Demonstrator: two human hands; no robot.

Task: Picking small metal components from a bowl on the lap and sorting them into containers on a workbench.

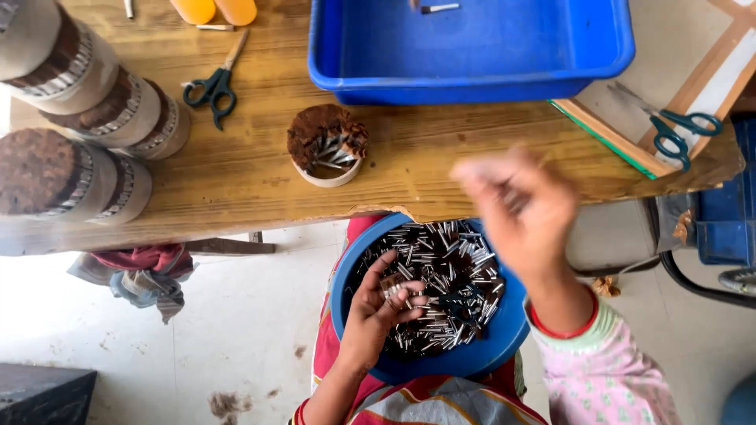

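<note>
Work in progress, seen from above. My left hand (378, 303) rests in the round blue bowl (358, 267) on my lap, fingers curled narrow around a small bunch of thin silver-and-brown sticks (392, 285). My right hand (524, 208) is raised above the bowl's far rim, between bowl and table edge; it is blurred, the fingers seem pinched together, but I cannot tell whether they hold anything. The bowl is heaped with loose sticks (449, 279), lying in all directions, so by my judgement most of the sorting is still to do.

On the wooden table (236, 181) stands a small round holder (327, 145) about half filled: brown stick ends packed upright on its far side, a few sticks lying loose in the open near side. To the left lie three larger rolls (87, 118), tightly packed and bound, which look finished. The blue tray (472, 47) beyond holds only one or two stray sticks at its far edge. Two pairs of scissors lie unused, one (214, 83) near the rolls, one (677, 130) on the board at right
</note>
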